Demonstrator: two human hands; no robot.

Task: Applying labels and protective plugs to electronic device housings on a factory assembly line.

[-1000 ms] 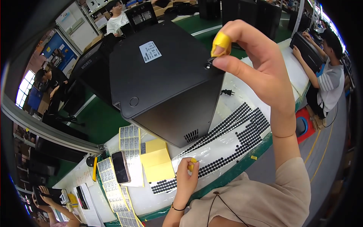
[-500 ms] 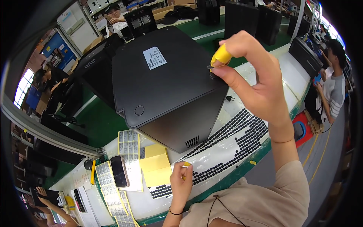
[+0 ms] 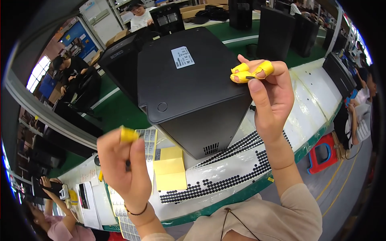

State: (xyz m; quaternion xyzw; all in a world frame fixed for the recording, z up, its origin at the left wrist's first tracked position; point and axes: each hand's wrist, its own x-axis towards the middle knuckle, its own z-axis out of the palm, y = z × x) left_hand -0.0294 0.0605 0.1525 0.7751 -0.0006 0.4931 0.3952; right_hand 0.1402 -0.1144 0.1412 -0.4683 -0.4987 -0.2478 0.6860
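A large black computer case lies before me, a silver printed label on its upper face. A black round pad or disc outline shows at its near left corner. My right hand, its fingertips wrapped in yellow tape, is at the case's right corner and pinches a small black pad seen edge-on. My left hand is raised by the case's near left side, thumb and taped forefinger brought together. Motion blur hides what that pinch holds, if anything. Rows of round black adhesive pads lie on the worktable.
Yellow backing paper and a sheet of printed labels lie left of the pads. Another black case stands behind on the left. A red and blue stool is on the floor at right. Other people work around the bench.
My left hand has risen from the rows of pads toward the case's near left corner. My right hand has turned and lowered a little at the right corner. The view has shifted slightly.
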